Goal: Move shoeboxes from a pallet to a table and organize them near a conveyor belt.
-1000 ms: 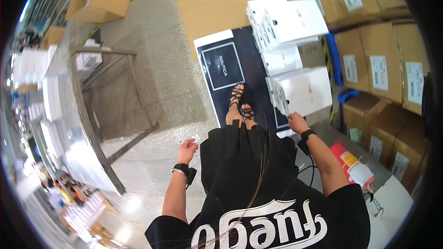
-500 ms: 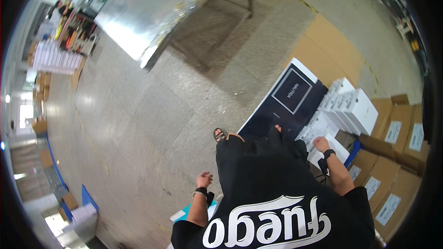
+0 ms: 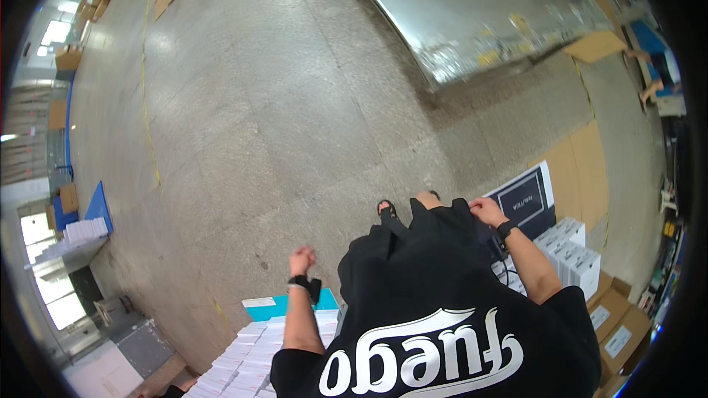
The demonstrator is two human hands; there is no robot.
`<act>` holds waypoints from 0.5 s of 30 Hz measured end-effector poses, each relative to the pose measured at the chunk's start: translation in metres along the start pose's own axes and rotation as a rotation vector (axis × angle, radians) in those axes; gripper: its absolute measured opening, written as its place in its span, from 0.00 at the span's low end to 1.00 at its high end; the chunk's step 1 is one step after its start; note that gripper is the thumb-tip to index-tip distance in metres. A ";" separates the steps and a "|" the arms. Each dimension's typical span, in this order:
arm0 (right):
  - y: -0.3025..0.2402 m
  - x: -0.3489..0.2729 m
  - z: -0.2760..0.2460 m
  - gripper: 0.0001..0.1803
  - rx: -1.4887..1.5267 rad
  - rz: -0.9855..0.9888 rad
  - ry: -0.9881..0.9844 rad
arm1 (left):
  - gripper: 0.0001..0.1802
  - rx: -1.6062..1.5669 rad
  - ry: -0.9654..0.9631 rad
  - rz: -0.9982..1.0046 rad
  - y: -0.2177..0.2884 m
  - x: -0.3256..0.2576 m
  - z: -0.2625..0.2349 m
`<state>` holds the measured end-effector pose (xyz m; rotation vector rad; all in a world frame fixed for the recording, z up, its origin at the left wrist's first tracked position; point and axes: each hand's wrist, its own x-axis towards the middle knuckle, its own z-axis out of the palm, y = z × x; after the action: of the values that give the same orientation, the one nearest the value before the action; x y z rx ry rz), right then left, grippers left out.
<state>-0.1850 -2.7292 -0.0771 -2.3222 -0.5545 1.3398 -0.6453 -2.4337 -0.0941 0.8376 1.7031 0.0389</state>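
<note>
My left hand (image 3: 302,259) hangs in the air over the floor, fingers loosely bent and apart, with nothing visible in it. Below it lie stacks of white paper pieces (image 3: 247,350) and a turquoise sheet or box (image 3: 274,309). My right hand (image 3: 488,211) is beside the hem of my black shirt (image 3: 435,265), its fingers loosely bent and no object visible in them. Just beyond it, partly covered by my arm and shirt, is a dark printed board (image 3: 525,199) with a white edge. White boxes (image 3: 571,250) stand in rows next to my right forearm.
A metal-topped table (image 3: 472,22) stands ahead to the right. Flat cardboard (image 3: 579,169) lies on the floor beyond the board. Brown cartons (image 3: 616,320) are at my right. A blue panel (image 3: 99,206) and white stacks (image 3: 85,230) are far left. Another person's arm (image 3: 649,92) shows far right.
My view and body have turned rightward, so the table sits further right. My right hand has left the white boxes. The paper stacks at my left have come into view.
</note>
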 end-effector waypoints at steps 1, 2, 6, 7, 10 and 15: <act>-0.036 0.017 -0.004 0.09 0.071 -0.093 -0.055 | 0.10 0.071 -0.041 0.093 0.047 0.019 -0.006; -0.069 0.034 -0.006 0.09 0.144 -0.183 -0.115 | 0.12 0.042 -0.015 0.188 0.098 0.032 -0.003; -0.248 0.093 -0.046 0.10 0.184 -0.314 -0.214 | 0.17 -0.047 -0.039 0.493 0.295 0.053 0.020; -0.288 0.116 -0.058 0.10 0.155 -0.363 -0.216 | 0.17 -0.067 -0.008 0.498 0.324 0.062 0.024; -0.359 0.210 -0.081 0.10 0.168 -0.395 -0.244 | 0.17 -0.044 -0.026 0.567 0.396 0.100 0.040; -0.500 0.337 -0.094 0.08 -0.047 -0.475 -0.247 | 0.20 0.070 0.006 0.273 0.351 0.159 0.035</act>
<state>-0.0158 -2.1458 -0.0138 -1.8957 -1.1407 1.3858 -0.4486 -2.1009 -0.0837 1.1189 1.5930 0.1676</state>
